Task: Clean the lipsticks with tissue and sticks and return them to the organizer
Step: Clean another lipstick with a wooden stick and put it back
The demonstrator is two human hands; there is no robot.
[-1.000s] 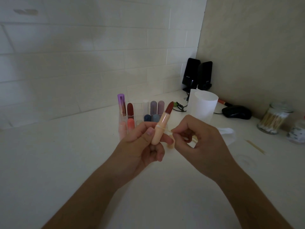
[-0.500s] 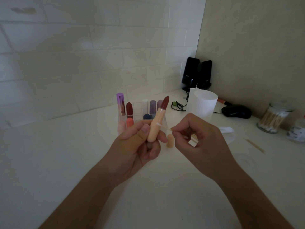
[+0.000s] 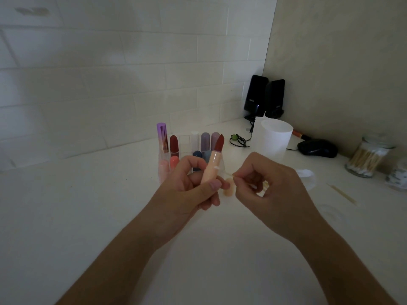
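My left hand (image 3: pixel 189 190) grips an uncapped lipstick (image 3: pixel 213 164) with a peach tube and a dark red bullet, held upright and tilted slightly right. My right hand (image 3: pixel 268 188) pinches a thin cotton swab (image 3: pixel 229 173) whose white tip touches the tube's collar. The lipstick's peach cap (image 3: pixel 228 191) lies on the counter between my hands. Behind them stands the clear organizer (image 3: pixel 185 146) with several lipsticks in it, partly hidden by my left hand.
A white cup (image 3: pixel 273 139) stands right of the organizer, with black speakers (image 3: pixel 264 96) and a black mouse (image 3: pixel 317 147) in the corner. A glass jar of cotton swabs (image 3: pixel 365 157), a wooden stick (image 3: pixel 342 193) and a white tissue (image 3: pixel 307 173) lie to the right.
My left hand turned the lipstick a little and shifted it slightly left and up, while the swab tip stayed against the collar. My right hand barely moved.
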